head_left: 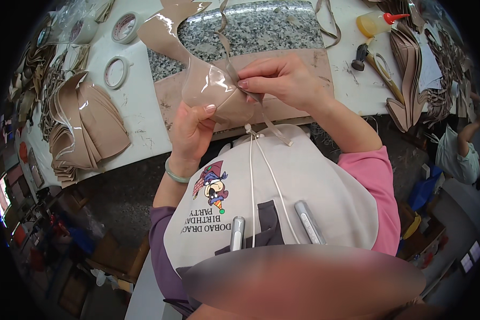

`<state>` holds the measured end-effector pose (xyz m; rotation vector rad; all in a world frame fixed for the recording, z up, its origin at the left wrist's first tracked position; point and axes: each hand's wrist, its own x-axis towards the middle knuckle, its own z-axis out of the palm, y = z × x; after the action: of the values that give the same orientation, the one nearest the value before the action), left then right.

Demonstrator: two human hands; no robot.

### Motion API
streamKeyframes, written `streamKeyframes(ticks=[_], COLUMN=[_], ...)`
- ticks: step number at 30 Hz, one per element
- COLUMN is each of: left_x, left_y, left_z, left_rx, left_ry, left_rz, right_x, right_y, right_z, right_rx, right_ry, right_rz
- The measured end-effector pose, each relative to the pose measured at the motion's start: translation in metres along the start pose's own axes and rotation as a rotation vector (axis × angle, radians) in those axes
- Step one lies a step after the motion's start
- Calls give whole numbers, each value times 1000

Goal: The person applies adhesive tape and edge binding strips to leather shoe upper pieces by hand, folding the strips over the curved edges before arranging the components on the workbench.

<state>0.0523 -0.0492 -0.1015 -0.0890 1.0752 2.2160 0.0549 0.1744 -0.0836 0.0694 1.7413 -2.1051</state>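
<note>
Above my lap, a glossy tan sheet piece (205, 82), like patent leather with a seam across it, is held up at the table's near edge. My left hand (191, 133) is closed on its lower left side, thumb on top and fingers underneath. A narrow taupe strip (230, 69) runs along the piece's right edge, one end trailing toward my lap and the other reaching up over a stone slab. Thumb and forefinger of my right hand (288, 82) pinch the strip against that edge. My right fingertips partly hide where strip and piece meet.
A speckled stone slab (256, 24) and a tan board (293, 64) lie before me. At left are tape rolls (116, 72) and stacked tan pieces (98, 120). At right are a yellow bottle with red nozzle (373, 24), a hammer (384, 77) and more tan pieces (405, 69).
</note>
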Motion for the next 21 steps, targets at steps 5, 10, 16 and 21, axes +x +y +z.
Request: streamKeyframes(ticks=[5,10,16,21], left_x=[0,1,3,6], left_y=[-4,-5,-2,1], left_z=[-1,0,11,9], left_rx=[34,57,10,29], left_ry=[-2,-16,-14,-42], left_rz=[48,67,100,96], right_x=[-3,-6,-10,-14], right_y=[-3,-3,-3,-8], right_z=[1,3,3,-9], right_rx=[-29,-33,125,178], right_ry=[36,54,42,-4], right_rz=[58,92,-15,23])
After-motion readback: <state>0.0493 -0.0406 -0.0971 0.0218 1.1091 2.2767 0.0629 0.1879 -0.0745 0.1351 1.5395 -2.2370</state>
